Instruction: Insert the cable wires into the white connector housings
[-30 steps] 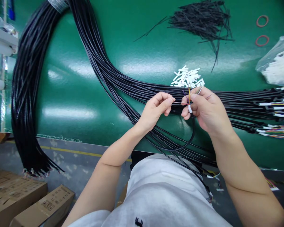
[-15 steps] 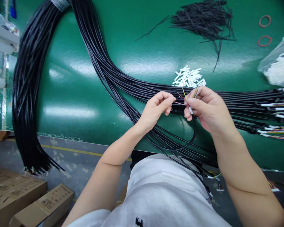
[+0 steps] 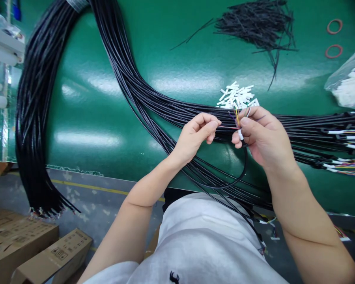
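Between thumb and forefinger my left hand [image 3: 197,136] pinches a thin reddish wire [image 3: 227,127], pulled out sideways from a cable end. My right hand [image 3: 262,136] is closed on that cable end, close to a white sleeve [image 3: 240,134] around the wires. Yellow, purple and other coloured wires [image 3: 237,117] fan upward by the right fingertips. Below the hand the black cable [image 3: 245,163] curves down and left. A long bundle of black cables [image 3: 165,103] runs behind both hands, and small white tube pieces [image 3: 236,96] lie just beyond them.
Black strips [image 3: 254,23] are heaped at the back, with two reddish rings [image 3: 333,51] and a plastic bag of white pieces [image 3: 350,85] on the right. Finished-looking cable ends [image 3: 343,163] fan out at right. Cardboard boxes [image 3: 55,256] stand on the floor at lower left.
My right hand has shifted slightly right and turned a little, showing more of the white sleeve and upright wires. The left hand stays in place, still pinching the reddish wire.
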### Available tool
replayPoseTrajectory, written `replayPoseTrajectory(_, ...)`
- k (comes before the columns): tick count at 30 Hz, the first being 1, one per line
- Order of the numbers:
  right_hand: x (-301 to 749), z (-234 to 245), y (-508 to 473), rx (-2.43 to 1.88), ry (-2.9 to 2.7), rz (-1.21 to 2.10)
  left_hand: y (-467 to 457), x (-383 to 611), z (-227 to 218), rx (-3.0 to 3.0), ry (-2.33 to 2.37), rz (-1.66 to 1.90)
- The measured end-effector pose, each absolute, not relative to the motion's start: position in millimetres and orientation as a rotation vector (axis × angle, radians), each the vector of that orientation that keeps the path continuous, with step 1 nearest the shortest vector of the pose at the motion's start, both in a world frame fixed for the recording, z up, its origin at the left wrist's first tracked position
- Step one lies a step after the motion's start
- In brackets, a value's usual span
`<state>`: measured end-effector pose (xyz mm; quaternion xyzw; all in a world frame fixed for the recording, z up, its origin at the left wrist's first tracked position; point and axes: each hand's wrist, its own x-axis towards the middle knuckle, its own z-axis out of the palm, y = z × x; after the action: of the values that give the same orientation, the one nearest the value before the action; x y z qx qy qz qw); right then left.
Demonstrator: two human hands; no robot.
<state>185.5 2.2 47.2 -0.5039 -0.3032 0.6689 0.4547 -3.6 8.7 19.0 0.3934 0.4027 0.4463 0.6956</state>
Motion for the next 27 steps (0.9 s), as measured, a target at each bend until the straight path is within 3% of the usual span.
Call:
replayPoseTrajectory(14,186,44,-2,-1.092,-0.902,1.560,9,-2,20,0.803,0.915,0.943)
replayPoseTrajectory(19,184,38,-7,-1.239,-1.108,1.376,8,0,20,0.834,0.900,0.931)
replayPoseTrajectory(27,183,38,-6,-1.283,-1.116,1.373,7,0,21,0.832,0.880,0.943)
